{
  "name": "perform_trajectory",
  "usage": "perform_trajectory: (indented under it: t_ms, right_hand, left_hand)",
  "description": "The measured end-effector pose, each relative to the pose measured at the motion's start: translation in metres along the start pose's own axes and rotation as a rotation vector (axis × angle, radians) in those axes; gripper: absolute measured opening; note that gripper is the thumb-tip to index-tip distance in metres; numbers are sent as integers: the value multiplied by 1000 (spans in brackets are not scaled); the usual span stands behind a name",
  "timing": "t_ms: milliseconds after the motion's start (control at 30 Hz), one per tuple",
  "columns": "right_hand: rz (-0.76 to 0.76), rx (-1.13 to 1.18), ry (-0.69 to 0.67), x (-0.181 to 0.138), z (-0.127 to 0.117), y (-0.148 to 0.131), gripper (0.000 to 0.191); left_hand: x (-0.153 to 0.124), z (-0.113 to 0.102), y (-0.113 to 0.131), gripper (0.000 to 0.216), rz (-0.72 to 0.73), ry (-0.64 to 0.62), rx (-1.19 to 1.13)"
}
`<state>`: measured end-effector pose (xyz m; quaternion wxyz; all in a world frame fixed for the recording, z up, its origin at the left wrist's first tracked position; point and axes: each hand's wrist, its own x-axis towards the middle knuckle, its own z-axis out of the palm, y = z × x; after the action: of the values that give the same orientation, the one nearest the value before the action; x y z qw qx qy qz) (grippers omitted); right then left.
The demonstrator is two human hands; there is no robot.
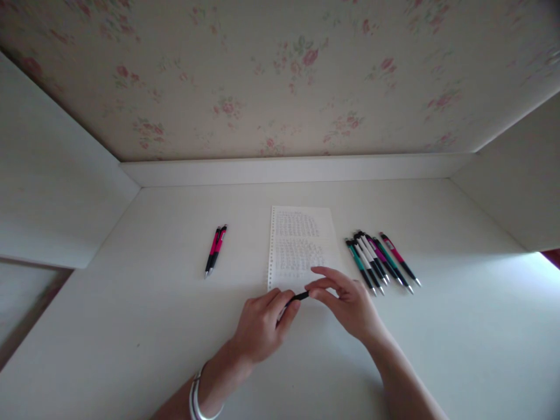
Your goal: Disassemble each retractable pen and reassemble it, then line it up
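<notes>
A pen (299, 297) with a dark end is held between both hands just below a written sheet of paper (300, 242). My left hand (262, 324) is curled around the pen's near part, most of which it hides. My right hand (343, 300) pinches the pen's dark end with thumb and forefinger, the other fingers spread above. A row of several pens (380, 259), green, white, purple and pink, lies to the right of the sheet. Two pink pens (216, 249) lie side by side to its left.
The white desk (131, 303) is boxed in by white side panels (52, 192) and a low back ledge (289, 170), with flowered wallpaper above. A bracelet (196, 396) circles my left wrist.
</notes>
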<state>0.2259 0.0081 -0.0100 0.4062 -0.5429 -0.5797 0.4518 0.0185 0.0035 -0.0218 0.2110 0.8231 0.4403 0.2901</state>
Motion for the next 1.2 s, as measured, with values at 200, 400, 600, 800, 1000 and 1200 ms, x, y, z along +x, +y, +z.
perform_trajectory:
  t_ms: [200, 400, 600, 800, 1000, 1200]
  right_hand:
    - [-46, 1, -24, -1, 0, -1, 27]
    - [-75, -182, -21, 1, 2, -8, 19]
    - [-143, -304, -104, 1, 3, -11, 25]
    - [-146, -391, -94, -1, 9, -12, 37]
    - [6, -235, 39, 3, 6, -7, 45]
    - [110, -32, 173, 6, 4, -1, 48]
  left_hand:
    - [0, 0, 0, 20, -12, 0, -10]
    - [0, 1, -1, 21, -17, -10, 7]
    - [-2, 3, -3, 20, 17, 4, 36]
    - [-4, 3, -4, 17, 80, 68, 108]
    - [-4, 1, 1, 26, 75, 50, -21]
    - [-6, -1, 4, 25, 152, -7, -90]
